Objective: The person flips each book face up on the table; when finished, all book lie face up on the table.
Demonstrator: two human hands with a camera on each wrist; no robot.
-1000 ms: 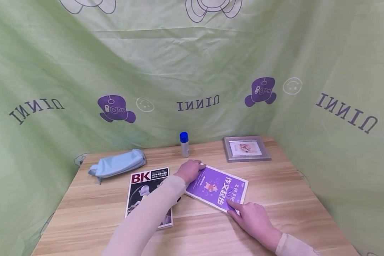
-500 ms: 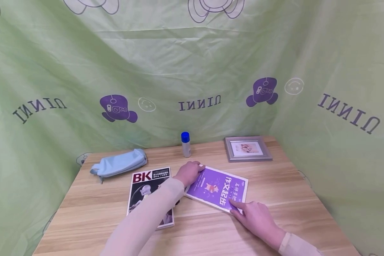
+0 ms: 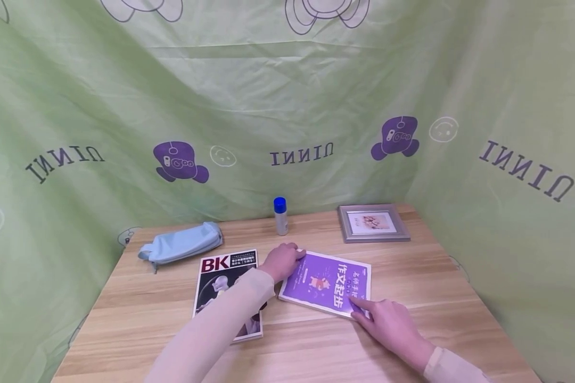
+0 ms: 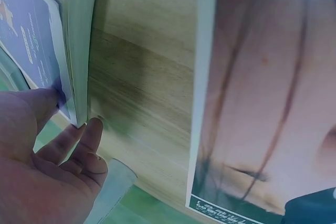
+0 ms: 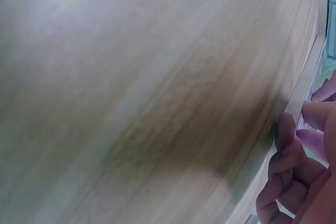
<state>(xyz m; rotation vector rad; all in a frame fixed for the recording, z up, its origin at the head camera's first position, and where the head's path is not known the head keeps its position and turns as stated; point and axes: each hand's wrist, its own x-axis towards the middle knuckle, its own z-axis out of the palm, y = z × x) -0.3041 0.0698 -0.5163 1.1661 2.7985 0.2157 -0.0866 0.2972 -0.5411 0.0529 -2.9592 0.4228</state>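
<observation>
A purple book with white lettering and a small cartoon animal lies turned sideways between my hands. With my left hand I hold its upper left corner; in the left wrist view the thumb rests on the cover and fingertips are under the corner. My right hand grips the lower right corner, thumb at the near edge and index finger on the cover. In the right wrist view the book's edge is mostly hidden behind the fingers. Left of it lies a magazine-like book marked BK, partly covered by my left sleeve.
A light blue pencil case lies at the back left of the wooden table. At the back stands a small bottle with a blue cap. A silver picture frame lies at the back right. Green printed cloth hangs around the table.
The purple book has turned slightly counterclockwise, its far edge now more level. My right hand has shifted a little right with its corner. The whole head view has drifted slightly.
</observation>
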